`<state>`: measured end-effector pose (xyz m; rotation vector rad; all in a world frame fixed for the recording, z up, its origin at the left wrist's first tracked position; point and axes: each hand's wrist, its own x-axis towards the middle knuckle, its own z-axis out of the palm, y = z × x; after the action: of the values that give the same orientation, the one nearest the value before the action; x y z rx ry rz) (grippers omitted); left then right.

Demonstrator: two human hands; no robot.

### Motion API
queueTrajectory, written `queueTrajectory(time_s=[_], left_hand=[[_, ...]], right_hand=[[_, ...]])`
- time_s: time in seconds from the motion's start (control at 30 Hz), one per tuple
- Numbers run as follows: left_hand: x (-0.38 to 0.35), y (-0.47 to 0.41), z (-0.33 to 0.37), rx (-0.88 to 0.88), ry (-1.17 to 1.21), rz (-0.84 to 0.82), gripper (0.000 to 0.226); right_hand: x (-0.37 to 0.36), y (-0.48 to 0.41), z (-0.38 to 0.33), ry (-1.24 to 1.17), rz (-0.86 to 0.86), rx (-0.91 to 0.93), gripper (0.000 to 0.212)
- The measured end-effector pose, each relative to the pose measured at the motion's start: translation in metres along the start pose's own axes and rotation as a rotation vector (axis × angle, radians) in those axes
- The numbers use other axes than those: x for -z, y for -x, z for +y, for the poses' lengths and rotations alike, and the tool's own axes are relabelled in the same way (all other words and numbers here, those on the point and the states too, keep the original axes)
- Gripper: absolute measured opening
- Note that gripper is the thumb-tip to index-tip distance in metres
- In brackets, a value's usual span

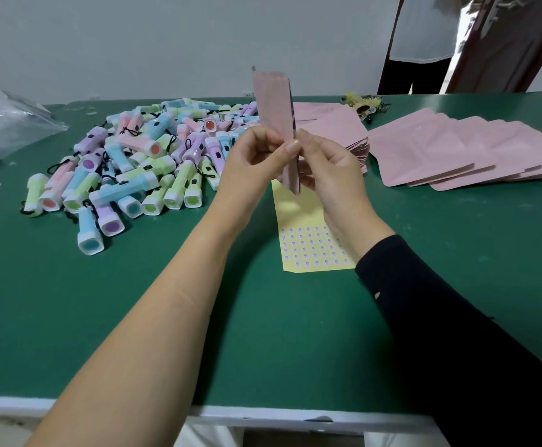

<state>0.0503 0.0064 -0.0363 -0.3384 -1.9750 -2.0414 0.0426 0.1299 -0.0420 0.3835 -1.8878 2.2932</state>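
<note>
Head view: both hands are raised above the green worktop point(279, 333), holding a slim pink pouch point(273, 101) upright and edge-on between them. The left hand point(256, 156) pinches the pouch near its middle, with its fingers point(263, 137) curled and its thumb pressed against the near edge. The right hand point(327, 169) grips the opposite side, fingers curled close against it. A yellow sticker sheet point(298, 204) lies directly beneath. A pile of pastel flashlights point(134, 162) sits to the left, and stacks of flat pouches point(456, 150) spread to the right.
</note>
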Motion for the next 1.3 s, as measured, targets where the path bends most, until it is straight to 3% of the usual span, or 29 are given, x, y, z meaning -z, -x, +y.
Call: queueTrajectory(time_s=[0.3,0.73,1.2,1.3], left_hand=[[-0.001,0.001,0.0,-0.079,-0.012,0.069,0.01],[0.006,-0.006,-0.007,0.032,0.183,-0.036,0.014],[0.008,-0.006,-0.006,0.092,0.231,-0.047,0.017],[0.008,-0.006,-0.006,0.092,0.222,-0.029,0.029]], right_hand=[[-0.005,0.006,-0.003,0.157,-0.006,0.262,0.021],[-0.002,0.005,-0.007,0.082,-0.042,0.142,0.025],[-0.001,0.003,-0.005,0.062,-0.088,0.113,0.026],[-0.001,0.003,-0.005,0.064,-0.094,0.108,0.024]])
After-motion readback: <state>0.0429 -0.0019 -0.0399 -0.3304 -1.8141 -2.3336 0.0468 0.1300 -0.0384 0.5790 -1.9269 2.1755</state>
